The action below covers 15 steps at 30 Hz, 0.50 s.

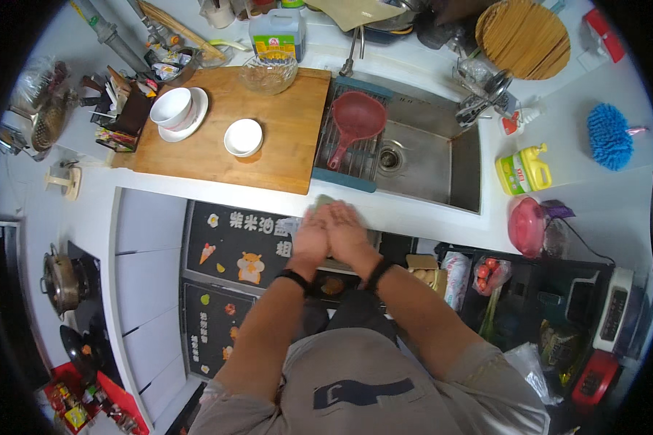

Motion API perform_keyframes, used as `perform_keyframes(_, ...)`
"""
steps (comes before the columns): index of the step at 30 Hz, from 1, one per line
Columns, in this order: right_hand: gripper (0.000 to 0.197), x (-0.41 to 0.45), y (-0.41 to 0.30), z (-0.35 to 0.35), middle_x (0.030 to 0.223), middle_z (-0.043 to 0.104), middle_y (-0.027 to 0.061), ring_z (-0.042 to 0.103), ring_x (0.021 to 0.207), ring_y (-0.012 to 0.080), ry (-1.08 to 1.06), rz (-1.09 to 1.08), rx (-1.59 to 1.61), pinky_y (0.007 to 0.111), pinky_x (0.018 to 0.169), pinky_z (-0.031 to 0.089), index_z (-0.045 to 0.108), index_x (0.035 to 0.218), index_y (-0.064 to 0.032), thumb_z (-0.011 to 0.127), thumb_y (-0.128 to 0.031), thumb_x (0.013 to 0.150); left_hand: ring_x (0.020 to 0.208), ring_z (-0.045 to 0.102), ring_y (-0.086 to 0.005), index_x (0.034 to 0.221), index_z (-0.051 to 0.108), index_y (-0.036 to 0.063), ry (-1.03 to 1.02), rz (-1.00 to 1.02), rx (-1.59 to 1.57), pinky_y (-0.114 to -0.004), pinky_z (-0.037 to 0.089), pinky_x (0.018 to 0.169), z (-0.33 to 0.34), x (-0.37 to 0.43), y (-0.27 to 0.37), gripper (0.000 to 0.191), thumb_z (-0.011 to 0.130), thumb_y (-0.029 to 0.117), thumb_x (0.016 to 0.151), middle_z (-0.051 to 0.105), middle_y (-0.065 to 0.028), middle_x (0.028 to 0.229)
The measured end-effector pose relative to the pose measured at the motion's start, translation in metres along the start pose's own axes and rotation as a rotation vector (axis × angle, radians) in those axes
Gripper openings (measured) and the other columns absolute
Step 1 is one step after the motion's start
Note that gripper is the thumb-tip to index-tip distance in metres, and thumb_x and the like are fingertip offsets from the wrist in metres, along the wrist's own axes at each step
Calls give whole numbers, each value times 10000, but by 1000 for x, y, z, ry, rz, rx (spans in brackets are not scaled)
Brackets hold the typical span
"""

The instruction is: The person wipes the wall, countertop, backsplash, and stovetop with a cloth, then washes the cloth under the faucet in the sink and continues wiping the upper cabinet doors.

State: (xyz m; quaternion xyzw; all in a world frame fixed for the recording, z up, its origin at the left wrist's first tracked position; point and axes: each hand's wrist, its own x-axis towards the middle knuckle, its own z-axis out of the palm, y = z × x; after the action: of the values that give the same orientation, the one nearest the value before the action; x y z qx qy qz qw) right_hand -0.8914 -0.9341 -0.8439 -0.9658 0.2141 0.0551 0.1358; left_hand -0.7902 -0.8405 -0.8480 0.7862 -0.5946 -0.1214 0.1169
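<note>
My left hand (311, 236) and my right hand (347, 228) are pressed together at the counter's front edge, just below the drying rack. Between them is a greenish cloth (323, 201); only its far end shows past the fingers, and motion blurs it. Ahead lies a wooden board (283, 163) bearing a small white bowl (243, 137), a white bowl (171, 107) on a white plate (200, 109), and a clear glass bowl (269, 76). A red colander or ladle-shaped strainer (359, 117) rests on the roll-up drying rack (344, 175) across the sink.
The steel sink (424, 168) is at the right, under the faucet (349, 60). Beyond it stand a yellow detergent bottle (524, 169), a blue duster (609, 137) and a pink container (526, 227). A pot (62, 283) sits on the stove at far left. Dark mats (239, 244) lie below the counter.
</note>
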Motion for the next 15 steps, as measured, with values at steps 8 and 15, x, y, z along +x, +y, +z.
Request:
perform_keyframes(8,756,-14,-16,-27,1605,413,220,266,1561,365,-364,126,-200,482,1301,126,346,1559,35,615,-259,916,1451,468,-251,1426,564,4,74,103,-139,-449,248,1270,63,-8,-4,514,529,213,958,571,-151,1500)
perform_keyframes(15,825,-25,8,-39,1608,403,201,267,1553,375,-289,57,-160,477,1288,185,387,1545,10,724,-205,824,1413,511,-223,1343,653,0,183,45,-141,-444,235,1264,39,-5,26,466,569,201,931,654,-130,1402)
